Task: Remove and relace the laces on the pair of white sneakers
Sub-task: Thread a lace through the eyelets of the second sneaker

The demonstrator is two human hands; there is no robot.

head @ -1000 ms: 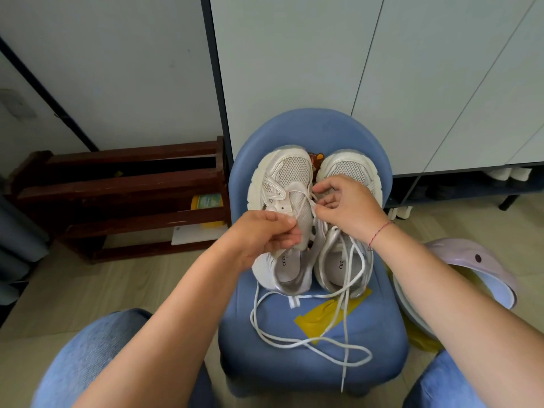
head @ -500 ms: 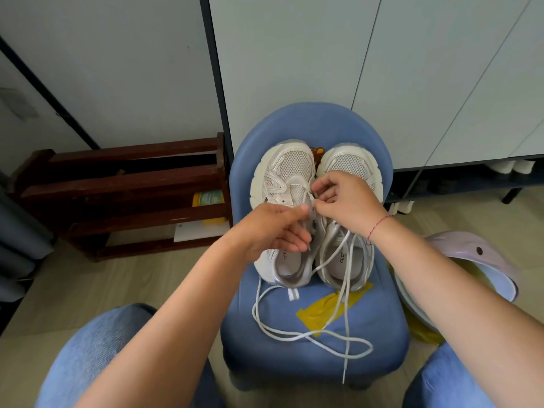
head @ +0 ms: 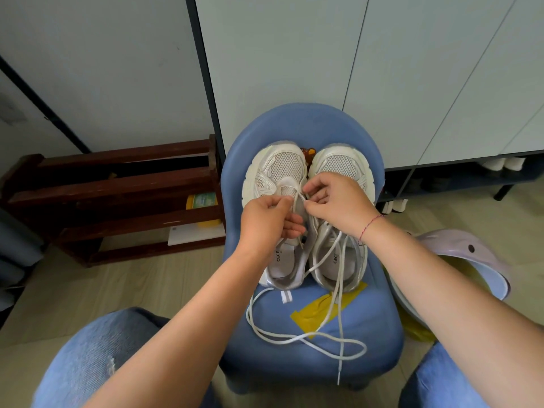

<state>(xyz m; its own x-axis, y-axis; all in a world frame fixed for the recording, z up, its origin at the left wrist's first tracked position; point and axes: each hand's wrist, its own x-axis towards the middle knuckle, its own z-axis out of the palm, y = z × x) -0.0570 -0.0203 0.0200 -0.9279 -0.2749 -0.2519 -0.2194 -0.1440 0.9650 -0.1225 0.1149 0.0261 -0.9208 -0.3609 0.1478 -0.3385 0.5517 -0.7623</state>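
Loose white lace (head: 306, 338) pools at the front of the blue chair (head: 382, 334). Mid-seat, the white sneakers (head: 338, 164) point toes to the backrest. Left hand (head: 265, 222) and right hand (head: 338, 204) each pinch lace at one sneaker's toe-end eyelets, probably early relacing. The next move calls for feeding the tip through and evening both ends.

Mid-frame, both hands, left hand (head: 266, 222) and right hand (head: 338, 204), pinch a white lace (head: 297, 201) over the left sneaker (head: 276, 178) on a blue chair (head: 379, 328)
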